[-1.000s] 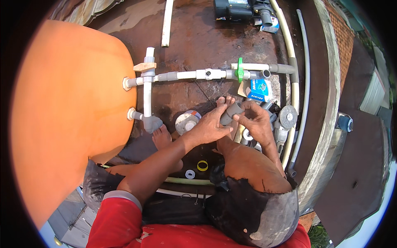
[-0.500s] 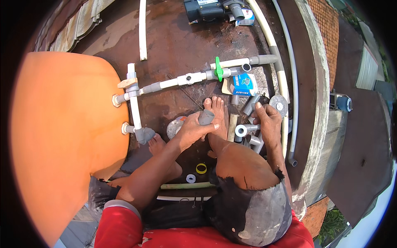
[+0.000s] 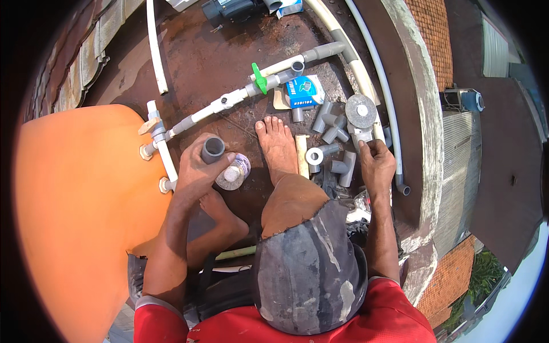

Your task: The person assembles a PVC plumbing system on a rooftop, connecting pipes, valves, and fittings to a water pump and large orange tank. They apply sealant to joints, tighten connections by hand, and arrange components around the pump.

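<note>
A short grey pipe fitting [image 3: 213, 147] is held in my left hand [image 3: 191, 171], its round open end facing up. Just beside that hand stands a round tin [image 3: 234, 173] with a pale cap on top. My right hand [image 3: 377, 167] is over the right side, thumb and fingers pinched together. Its fingertips meet the lower end of a light grey piece [image 3: 360, 136] below a round grey disc [image 3: 361, 111]; what they grip is not clear. Several loose grey pipe fittings [image 3: 336, 135] lie to the left of it, including a tee [image 3: 343, 168] and one with a white ring [image 3: 314, 156].
An orange tank [image 3: 80, 211] fills the left, joined to white and grey pipework [image 3: 223, 103] with a green-handled valve [image 3: 259, 79]. Ahead are a blue box [image 3: 304, 91] and a dark pump [image 3: 231, 8]. Long pipes [image 3: 374, 68] run beside a low wall [image 3: 420, 86] at right.
My left hand has moved left with the grey fitting, turning its opening upward. My right hand has come down from the loose fittings to beside the disc. The view has shifted.
</note>
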Demonstrator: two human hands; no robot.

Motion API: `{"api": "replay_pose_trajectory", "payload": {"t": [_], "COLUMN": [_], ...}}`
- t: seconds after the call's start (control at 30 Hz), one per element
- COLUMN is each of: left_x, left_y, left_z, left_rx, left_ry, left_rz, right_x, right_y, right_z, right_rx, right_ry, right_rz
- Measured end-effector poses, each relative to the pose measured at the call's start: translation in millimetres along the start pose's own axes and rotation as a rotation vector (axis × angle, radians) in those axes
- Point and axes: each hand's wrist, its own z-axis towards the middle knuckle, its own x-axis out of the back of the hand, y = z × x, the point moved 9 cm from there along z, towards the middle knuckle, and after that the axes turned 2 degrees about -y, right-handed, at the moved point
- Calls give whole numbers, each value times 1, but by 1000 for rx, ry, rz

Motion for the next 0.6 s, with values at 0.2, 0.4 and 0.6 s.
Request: {"api": "replay_pose_trajectory", "payload": {"t": [0.2, 0.4, 0.6], "left_x": [4, -5, -8], "left_y": [7, 18, 23], "left_z": [-18, -31, -41], "left_rx": [95, 125, 150], "left_ry": [70, 62, 106], "left_rz": [-77, 21, 16], "right_x": [34, -62, -167], "right_y": [8, 3, 19], "right_z": [-20, -68, -101], "right_rx": [84, 205, 56], "right_ry": [43, -234, -533], "right_rz": [-27, -97, -327]}}
